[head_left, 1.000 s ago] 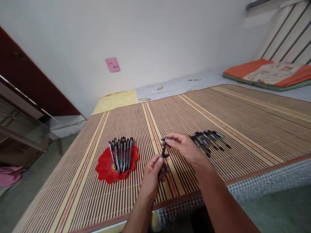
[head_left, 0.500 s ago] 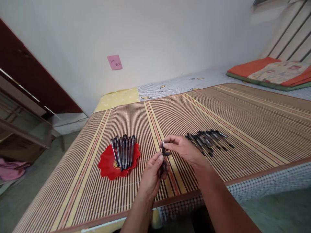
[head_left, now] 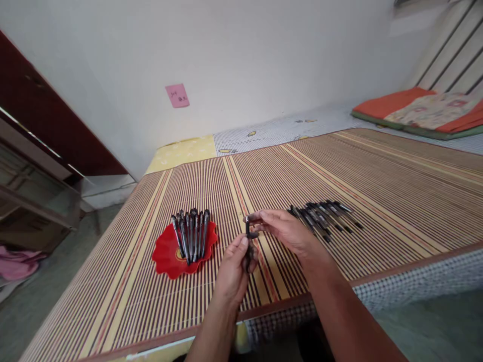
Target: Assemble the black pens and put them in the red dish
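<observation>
My left hand (head_left: 234, 264) is closed around a pen (head_left: 247, 229), which stands upright with its pale tip at the top. The lower part of the pen is hidden by the fingers. My right hand (head_left: 283, 229) reaches in from the right, its fingers apart beside the pen's upper end. Whether a fingertip touches the pen I cannot tell. To the left, a red wavy-edged plate (head_left: 164, 254) bears several black-capped pens (head_left: 192, 234) laid side by side. More pens (head_left: 326, 216) lie in a slanted row beyond my right forearm.
A striped bamboo mat (head_left: 151, 306) covers the bed. Folded orange and floral bedding (head_left: 422, 110) lies at the far right. A pink note (head_left: 177, 95) is stuck on the wall. At left are a shelf (head_left: 33, 176) and pink cloth (head_left: 18, 264) on the floor.
The pen and my left hand have shifted slightly left. My right thumb, earlier pressed at the pen's tip, has come away, and the tip now shows bare.
</observation>
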Available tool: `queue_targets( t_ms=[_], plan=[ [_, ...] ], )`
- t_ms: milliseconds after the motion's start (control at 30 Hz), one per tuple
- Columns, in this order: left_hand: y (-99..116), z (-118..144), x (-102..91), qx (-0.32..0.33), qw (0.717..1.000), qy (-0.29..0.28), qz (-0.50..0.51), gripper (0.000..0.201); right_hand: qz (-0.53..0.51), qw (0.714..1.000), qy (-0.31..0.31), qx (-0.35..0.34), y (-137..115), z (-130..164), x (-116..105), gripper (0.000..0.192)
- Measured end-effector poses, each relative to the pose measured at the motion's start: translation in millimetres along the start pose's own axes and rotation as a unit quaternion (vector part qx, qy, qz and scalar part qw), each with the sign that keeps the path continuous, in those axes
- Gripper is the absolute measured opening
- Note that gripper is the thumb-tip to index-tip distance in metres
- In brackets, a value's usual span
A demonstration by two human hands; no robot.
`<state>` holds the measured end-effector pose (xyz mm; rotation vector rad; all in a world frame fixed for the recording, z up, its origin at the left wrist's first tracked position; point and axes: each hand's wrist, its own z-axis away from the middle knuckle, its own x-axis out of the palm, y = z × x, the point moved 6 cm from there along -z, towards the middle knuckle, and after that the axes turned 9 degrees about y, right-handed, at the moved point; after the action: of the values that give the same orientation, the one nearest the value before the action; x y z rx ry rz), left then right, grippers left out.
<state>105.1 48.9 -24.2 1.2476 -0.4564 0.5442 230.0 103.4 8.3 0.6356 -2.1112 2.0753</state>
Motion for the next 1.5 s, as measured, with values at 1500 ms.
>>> queue_targets(
  t_ms=[1500],
  plan=[
    [0,2,2.8,0.017,0.997,0.021,-0.071,0.036,0.062,0.998,0.032,-0.011,1,-1,0,0.016]
  ],
)
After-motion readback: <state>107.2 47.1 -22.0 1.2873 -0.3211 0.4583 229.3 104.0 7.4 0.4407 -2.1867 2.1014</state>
